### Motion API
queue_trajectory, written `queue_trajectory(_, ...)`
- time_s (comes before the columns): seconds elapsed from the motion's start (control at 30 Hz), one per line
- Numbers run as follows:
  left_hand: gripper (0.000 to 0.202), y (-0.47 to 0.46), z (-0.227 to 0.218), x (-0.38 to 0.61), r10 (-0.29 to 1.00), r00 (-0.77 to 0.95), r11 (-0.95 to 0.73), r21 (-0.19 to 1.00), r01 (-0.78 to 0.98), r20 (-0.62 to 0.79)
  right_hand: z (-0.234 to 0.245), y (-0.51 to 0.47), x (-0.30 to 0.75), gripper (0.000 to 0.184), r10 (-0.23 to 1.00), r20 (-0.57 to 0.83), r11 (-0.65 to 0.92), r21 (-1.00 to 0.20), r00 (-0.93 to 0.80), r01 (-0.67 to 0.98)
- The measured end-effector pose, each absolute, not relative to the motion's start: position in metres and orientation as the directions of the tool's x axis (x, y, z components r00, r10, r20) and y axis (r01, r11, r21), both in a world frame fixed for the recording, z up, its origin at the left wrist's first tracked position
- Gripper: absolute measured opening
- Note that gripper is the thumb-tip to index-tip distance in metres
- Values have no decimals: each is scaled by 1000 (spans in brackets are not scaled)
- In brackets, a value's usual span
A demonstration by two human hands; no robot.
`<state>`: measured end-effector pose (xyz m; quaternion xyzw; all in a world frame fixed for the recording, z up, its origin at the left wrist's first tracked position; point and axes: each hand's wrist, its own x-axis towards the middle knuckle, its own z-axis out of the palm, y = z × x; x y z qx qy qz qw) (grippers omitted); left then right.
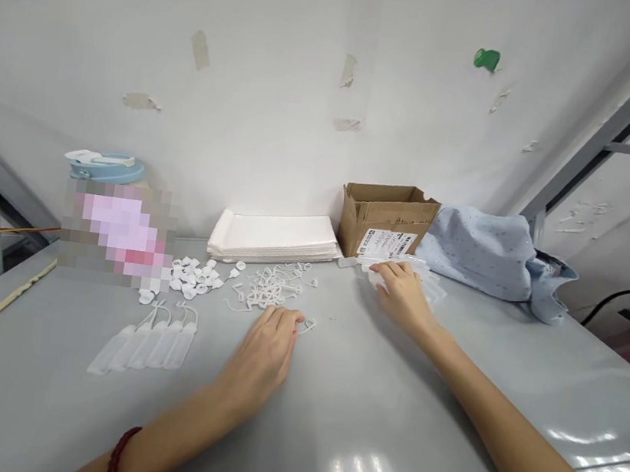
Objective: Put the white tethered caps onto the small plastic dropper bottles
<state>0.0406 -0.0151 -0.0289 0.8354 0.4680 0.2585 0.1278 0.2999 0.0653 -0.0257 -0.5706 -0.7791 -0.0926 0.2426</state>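
Note:
My left hand (264, 345) is closed in a pinch on a thin white cord loop (308, 326), which sticks out past the fingertips. Just beyond it lies a heap of similar white cord pieces (270, 288). At the right, my right hand (401, 290) rests over a pile of clear plastic sleeves (433, 286), its fingers apart and touching them; what lies under the palm is hidden. Left of my left hand, several translucent flat tubes with white corded tops (143, 345) lie side by side. Small white caps (193, 276) are heaped behind them.
A stack of white envelope-like packs (274, 237) and an open cardboard box (389, 223) stand against the wall. Light blue cloth (481, 250) lies right of the box. At the left are a blue-lidded container (106, 168), a blurred pink item and a wooden stick (23, 287).

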Motion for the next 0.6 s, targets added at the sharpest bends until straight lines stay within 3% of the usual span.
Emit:
queue_trajectory(0.13, 22, -15, -14, 38, 912, 326, -410, 585, 700, 249, -15, 56, 291, 30, 808, 526, 415, -186, -267, 890)
queue_trajectory(0.2, 23, -14, -5, 37, 942, 294, -323, 680, 659, 163, -8, 47, 283, 25, 790, 556, 474, -287, -258, 833)
queue_trajectory(0.3, 27, -13, 6, 34, 949, 308, -247, 767, 592, 68, -1, 28, 267, 13, 849, 507, 505, -701, -147, 504)
queue_trajectory(0.4, 29, -13, 10, 31, 948, 318, -175, 819, 546, -10, 6, 13, 252, 18, 957, 232, 263, -948, -173, 181)
queue_trajectory(0.5, 29, -12, 12, 28, 942, 325, -90, 864, 496, -88, 10, 7, 246, 24, 968, 76, 88, -995, -239, 40)
queue_trajectory(0.6, 28, -13, 14, 26, 940, 322, -47, 887, 459, -117, 11, 7, 247, 25, 968, 36, 34, -999, -247, -14)
